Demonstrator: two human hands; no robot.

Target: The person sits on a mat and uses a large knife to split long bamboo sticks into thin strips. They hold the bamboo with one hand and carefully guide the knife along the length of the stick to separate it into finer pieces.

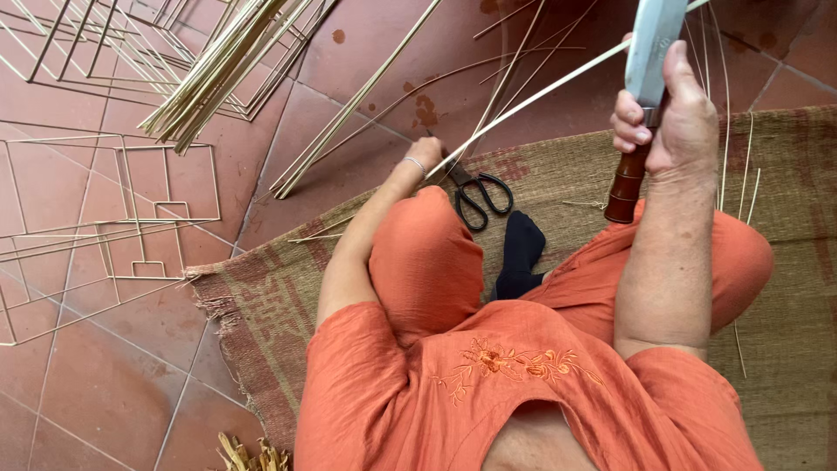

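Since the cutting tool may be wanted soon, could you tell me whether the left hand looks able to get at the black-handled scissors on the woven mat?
Probably yes: the left hand lies just beside the black-handled scissors, nothing between, though it grips a thin bamboo strip.

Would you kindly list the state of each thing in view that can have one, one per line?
Knife: raised upright, blade up, gripped by the right hand.
Bamboo strip: held at its near end by the left hand, slanting up to the blade.
Scissors: lying on the woven mat, apparently closed, untouched.
Strip bundle: lying loose on the tile floor.
Bamboo frames: flat on the floor.
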